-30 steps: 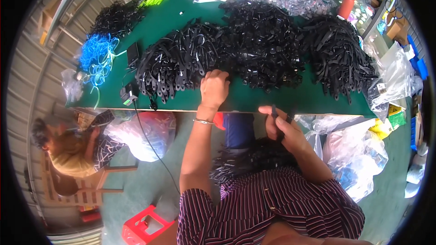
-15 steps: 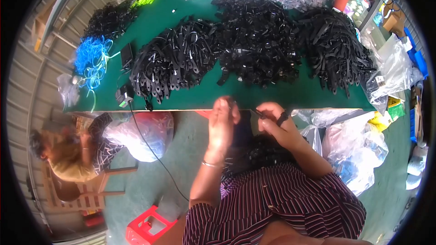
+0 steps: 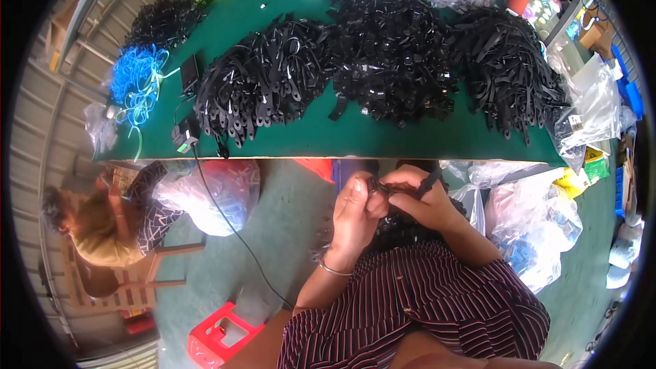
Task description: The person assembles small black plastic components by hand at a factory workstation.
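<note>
left hand [image 3: 354, 215] has come off the green table [image 3: 383, 138], joining right hand [image 3: 420, 198]; both now pinch one black strap [image 3: 429, 182].

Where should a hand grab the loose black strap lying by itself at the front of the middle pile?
Take the loose black strap across its narrow width near the middle, coming from the table's near edge: it lies flat on bare green cloth, mostly clear of the middle pile.

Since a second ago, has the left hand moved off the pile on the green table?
Yes. The left hand has come back off the green table, past its near edge toward the body, and now meets the right hand on a small black piece.
</note>
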{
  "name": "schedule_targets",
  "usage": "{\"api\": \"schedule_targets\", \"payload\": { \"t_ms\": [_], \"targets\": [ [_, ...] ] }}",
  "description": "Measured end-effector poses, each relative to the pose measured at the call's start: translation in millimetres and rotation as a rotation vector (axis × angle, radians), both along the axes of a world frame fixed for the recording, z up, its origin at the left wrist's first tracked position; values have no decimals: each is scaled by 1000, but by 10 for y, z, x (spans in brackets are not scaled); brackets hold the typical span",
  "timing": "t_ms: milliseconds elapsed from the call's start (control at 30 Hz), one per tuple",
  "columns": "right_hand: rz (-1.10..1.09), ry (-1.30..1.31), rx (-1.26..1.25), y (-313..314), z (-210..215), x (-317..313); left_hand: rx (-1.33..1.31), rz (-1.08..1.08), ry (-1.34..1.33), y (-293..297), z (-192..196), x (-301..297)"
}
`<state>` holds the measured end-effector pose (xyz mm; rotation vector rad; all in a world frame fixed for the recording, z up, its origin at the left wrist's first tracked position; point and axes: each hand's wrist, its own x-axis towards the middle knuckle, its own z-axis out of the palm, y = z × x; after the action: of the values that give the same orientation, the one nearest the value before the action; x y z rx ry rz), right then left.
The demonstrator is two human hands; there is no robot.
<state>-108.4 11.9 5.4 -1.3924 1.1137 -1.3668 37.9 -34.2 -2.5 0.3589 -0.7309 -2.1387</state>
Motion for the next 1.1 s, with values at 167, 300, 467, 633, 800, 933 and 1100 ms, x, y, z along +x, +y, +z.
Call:
{"api": "schedule_targets", "payload": {
  "t_ms": [167, 300, 467, 633, 800, 933, 1100],
  "targets": [
    [1, 43, 2, -2, 46, 12, 5, -7, 33, 3, -40, 35],
    [-32, 94, -28, 9, 51, 18, 23, 6, -59, 57, -9, 14],
    [-66, 139, -104, 21, 0, 39, -47, 33, -162, 111, -51, 11],
    [-139, 181, -168, 3, 26, 10, -260, 144, -469, 85, -87, 73],
    [-117, 236, -238, -28, -94, -13, -805, 317, -815, 42, -33, 125],
    [131, -567, -51, 52, -121, 36, -749, 228, -752, 2, -48, 221],
    [145, -432, 78, 17, -55, 39, -577, 138, -679, 22, 52, 271]
  ]
}}
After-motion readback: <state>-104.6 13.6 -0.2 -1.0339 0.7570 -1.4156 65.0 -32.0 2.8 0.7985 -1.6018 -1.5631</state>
